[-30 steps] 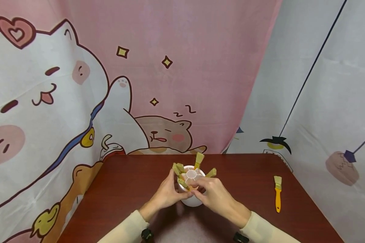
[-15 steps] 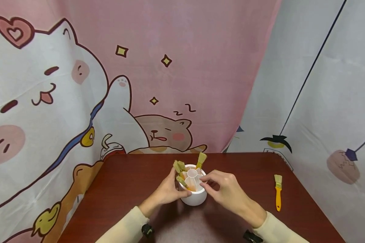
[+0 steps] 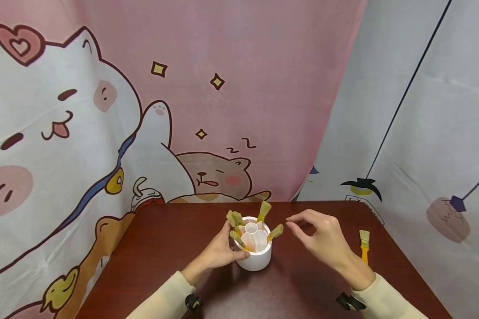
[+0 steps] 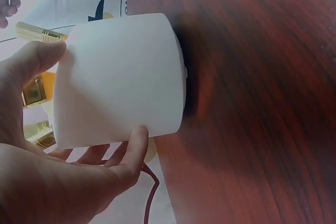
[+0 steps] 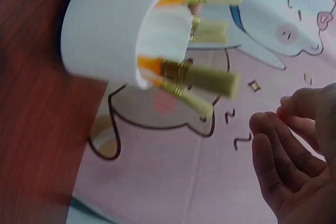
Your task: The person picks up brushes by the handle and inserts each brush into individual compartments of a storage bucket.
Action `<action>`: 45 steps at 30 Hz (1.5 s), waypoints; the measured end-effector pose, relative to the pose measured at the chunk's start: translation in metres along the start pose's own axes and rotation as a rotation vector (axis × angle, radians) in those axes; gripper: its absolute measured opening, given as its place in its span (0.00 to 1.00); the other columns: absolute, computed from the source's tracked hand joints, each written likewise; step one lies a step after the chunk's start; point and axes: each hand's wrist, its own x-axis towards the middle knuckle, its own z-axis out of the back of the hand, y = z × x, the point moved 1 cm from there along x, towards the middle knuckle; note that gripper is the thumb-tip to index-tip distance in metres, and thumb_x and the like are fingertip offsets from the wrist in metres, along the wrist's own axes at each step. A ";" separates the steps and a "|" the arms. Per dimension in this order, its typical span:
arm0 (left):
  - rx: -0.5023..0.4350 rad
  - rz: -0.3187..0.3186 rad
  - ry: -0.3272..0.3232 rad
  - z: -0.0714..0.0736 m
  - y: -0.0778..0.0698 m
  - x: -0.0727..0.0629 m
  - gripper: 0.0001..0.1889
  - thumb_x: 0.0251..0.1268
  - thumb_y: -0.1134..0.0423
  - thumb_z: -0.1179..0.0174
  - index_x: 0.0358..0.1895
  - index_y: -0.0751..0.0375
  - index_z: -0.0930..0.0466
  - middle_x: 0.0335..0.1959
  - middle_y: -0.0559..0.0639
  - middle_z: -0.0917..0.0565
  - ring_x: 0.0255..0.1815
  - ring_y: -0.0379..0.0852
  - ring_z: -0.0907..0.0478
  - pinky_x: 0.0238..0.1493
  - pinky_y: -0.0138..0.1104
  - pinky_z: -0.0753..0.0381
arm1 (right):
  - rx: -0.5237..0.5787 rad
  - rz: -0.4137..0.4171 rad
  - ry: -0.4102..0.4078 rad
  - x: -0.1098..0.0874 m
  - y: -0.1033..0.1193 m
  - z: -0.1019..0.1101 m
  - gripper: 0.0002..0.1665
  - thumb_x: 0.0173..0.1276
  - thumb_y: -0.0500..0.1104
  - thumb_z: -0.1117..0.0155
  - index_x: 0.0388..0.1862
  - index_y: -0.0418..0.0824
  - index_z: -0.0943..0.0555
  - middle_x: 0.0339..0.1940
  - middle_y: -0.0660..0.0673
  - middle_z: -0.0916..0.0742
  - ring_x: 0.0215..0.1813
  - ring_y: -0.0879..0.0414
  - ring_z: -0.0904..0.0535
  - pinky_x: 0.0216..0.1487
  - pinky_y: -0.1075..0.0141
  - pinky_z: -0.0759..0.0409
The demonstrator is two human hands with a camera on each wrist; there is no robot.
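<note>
A white round brush holder with inner dividers stands on the table in the head view. Several paintbrushes lean in it, bristles up: one paintbrush at its right rim, another at the back, a cluster at the left. My left hand grips the holder's left side, thumb at the front rim; the left wrist view shows fingers along the white wall. Just right of the holder hovers my right hand, thumb and forefinger close together, holding nothing. In the right wrist view, yellow handles run down inside the holder.
A loose paintbrush with a yellow handle lies on the dark red-brown table at the right, its lower end hidden by my right forearm. A printed cartoon cloth hangs behind the table.
My right hand has let go and moved right, away from the holder. A paintbrush now shows leaning at the holder's right rim. My left hand keeps its grip in nearly the same place.
</note>
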 end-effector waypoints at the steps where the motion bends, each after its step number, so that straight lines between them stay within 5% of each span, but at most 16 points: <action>1: -0.002 0.001 0.000 0.000 0.000 0.000 0.62 0.60 0.62 0.12 0.93 0.56 0.44 0.83 0.68 0.21 0.79 0.67 0.18 0.71 0.61 0.11 | -0.014 -0.006 -0.004 0.000 -0.004 0.002 0.14 0.66 0.34 0.10 0.46 0.50 0.04 0.42 0.58 0.03 0.39 0.65 0.09 0.40 0.79 0.17; 11: 0.039 0.000 -0.032 -0.003 0.003 -0.003 0.60 0.60 0.56 0.11 0.91 0.59 0.41 0.81 0.63 0.18 0.77 0.63 0.15 0.73 0.60 0.13 | -0.122 -0.028 -0.047 -0.005 -0.038 0.021 0.14 0.65 0.32 0.11 0.45 0.48 0.03 0.40 0.56 0.02 0.34 0.66 0.11 0.39 0.77 0.18; 18: 0.109 0.016 -0.184 -0.014 0.000 -0.010 0.67 0.54 0.49 0.07 0.91 0.64 0.42 0.86 0.65 0.26 0.87 0.64 0.25 0.87 0.63 0.26 | -0.201 -0.075 -0.018 -0.011 -0.070 0.035 0.13 0.65 0.34 0.11 0.46 0.45 0.03 0.40 0.50 0.02 0.35 0.58 0.11 0.41 0.77 0.19; 24: 0.176 0.082 -0.292 -0.030 -0.006 -0.016 0.72 0.50 0.46 0.05 0.92 0.66 0.44 0.84 0.69 0.28 0.86 0.69 0.25 0.84 0.64 0.23 | -0.259 -0.148 0.026 -0.026 -0.105 0.044 0.11 0.68 0.37 0.11 0.46 0.46 0.03 0.42 0.47 0.02 0.34 0.55 0.13 0.40 0.73 0.22; 30: 0.138 0.105 -0.366 -0.040 -0.012 -0.019 0.69 0.48 0.48 0.04 0.90 0.61 0.41 0.85 0.68 0.30 0.87 0.68 0.26 0.85 0.63 0.24 | -0.314 -0.242 0.071 -0.044 -0.132 0.053 0.09 0.70 0.40 0.12 0.47 0.47 0.03 0.44 0.43 0.02 0.33 0.55 0.17 0.35 0.60 0.22; 38: 0.182 0.079 -0.373 -0.039 -0.015 -0.017 0.61 0.49 0.51 0.04 0.83 0.61 0.35 0.76 0.66 0.24 0.80 0.68 0.20 0.82 0.62 0.21 | -0.329 -0.384 0.160 -0.070 -0.168 0.063 0.09 0.76 0.44 0.16 0.51 0.44 0.04 0.35 0.45 0.05 0.21 0.66 0.33 0.27 0.65 0.32; 45: 0.237 0.063 -0.314 -0.031 -0.011 -0.015 0.59 0.51 0.50 0.05 0.83 0.61 0.32 0.71 0.63 0.20 0.75 0.67 0.17 0.78 0.63 0.18 | -0.359 -0.432 0.201 -0.087 -0.191 0.071 0.06 0.74 0.44 0.15 0.44 0.44 0.04 0.28 0.51 0.07 0.26 0.65 0.26 0.29 0.64 0.29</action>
